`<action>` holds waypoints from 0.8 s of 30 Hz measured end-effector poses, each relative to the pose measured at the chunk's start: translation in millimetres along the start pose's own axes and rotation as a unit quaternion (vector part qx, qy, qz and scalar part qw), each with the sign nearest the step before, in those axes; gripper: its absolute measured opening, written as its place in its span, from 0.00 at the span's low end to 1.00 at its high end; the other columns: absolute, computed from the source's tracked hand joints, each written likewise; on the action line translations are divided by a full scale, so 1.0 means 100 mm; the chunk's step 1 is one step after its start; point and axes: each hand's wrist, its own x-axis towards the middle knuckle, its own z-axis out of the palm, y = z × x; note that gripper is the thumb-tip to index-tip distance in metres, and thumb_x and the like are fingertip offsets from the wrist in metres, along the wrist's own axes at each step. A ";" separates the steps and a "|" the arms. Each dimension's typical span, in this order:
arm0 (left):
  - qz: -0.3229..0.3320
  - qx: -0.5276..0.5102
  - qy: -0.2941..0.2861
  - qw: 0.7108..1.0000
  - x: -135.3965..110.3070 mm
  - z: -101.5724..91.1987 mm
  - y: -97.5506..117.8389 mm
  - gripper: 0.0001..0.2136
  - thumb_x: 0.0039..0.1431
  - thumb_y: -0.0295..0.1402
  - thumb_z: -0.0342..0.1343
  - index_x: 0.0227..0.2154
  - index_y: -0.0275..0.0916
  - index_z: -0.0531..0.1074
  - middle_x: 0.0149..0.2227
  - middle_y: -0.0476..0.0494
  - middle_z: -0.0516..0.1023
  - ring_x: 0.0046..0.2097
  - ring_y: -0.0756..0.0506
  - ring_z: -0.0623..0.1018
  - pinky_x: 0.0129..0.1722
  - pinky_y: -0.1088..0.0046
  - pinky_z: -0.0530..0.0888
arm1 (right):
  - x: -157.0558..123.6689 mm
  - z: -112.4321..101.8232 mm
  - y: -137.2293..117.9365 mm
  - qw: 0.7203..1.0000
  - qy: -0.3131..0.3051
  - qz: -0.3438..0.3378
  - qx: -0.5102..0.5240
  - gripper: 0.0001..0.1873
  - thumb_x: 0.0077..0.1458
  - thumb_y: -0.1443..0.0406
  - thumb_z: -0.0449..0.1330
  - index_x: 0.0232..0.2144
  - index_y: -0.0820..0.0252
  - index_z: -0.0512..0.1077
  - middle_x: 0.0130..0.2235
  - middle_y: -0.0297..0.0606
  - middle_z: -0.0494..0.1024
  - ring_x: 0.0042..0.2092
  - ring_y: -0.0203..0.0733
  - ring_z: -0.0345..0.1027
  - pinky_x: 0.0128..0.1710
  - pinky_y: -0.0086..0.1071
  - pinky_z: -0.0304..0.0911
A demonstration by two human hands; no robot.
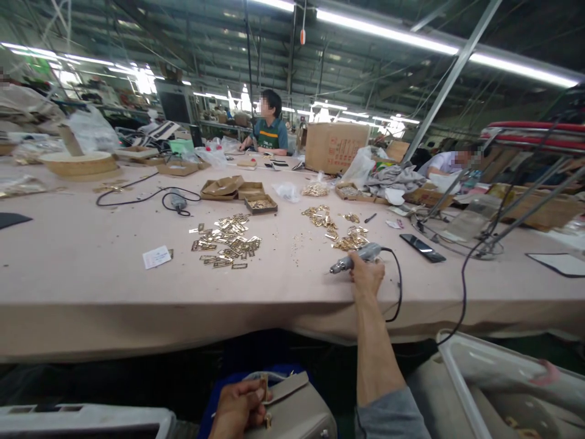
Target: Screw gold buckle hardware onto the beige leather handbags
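A grey corded electric screwdriver lies in the grip of my right hand, low over the tabletop, its thin bit pointing left. Below the table edge, my left hand pinches a small gold metal fitting between thumb and fingers. It is held against the flap side of a beige handbag; I cannot tell whether it is attached. Another gold clasp part shows on the bag just under my fingers. Piles of small gold hardware lie close beyond the screwdriver.
Gold rectangular frames are heaped mid-table near a white label. A small box of parts, a phone and a second corded tool lie around. White bins flank below. Two co-workers sit beyond.
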 end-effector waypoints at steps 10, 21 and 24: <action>0.000 0.011 -0.009 1.000 -0.01 0.01 0.03 0.17 0.35 0.39 0.73 0.25 0.29 0.82 0.25 0.34 0.80 0.18 0.52 0.69 0.17 0.77 0.67 | 0.04 0.00 0.03 0.889 -0.149 0.119 0.415 0.18 0.46 0.66 0.70 0.35 0.57 0.65 0.29 0.25 0.72 0.29 0.32 0.71 0.36 0.31 0.77; -0.006 0.008 -0.010 1.000 0.00 0.04 0.05 0.17 0.36 0.40 0.73 0.25 0.30 0.81 0.22 0.36 0.79 0.16 0.52 0.68 0.17 0.77 0.64 | 0.12 0.62 -0.28 0.876 -0.129 0.159 0.437 0.10 0.58 0.60 0.62 0.37 0.56 0.64 0.31 0.28 0.75 0.37 0.39 0.79 0.43 0.40 0.79; -0.010 0.006 -0.003 1.000 0.03 0.03 0.02 0.18 0.35 0.41 0.74 0.25 0.31 0.81 0.24 0.36 0.80 0.17 0.52 0.69 0.17 0.77 0.66 | 0.17 0.83 -0.31 0.891 -0.093 0.171 0.411 0.11 0.59 0.59 0.61 0.35 0.57 0.63 0.28 0.29 0.74 0.33 0.39 0.77 0.38 0.37 0.79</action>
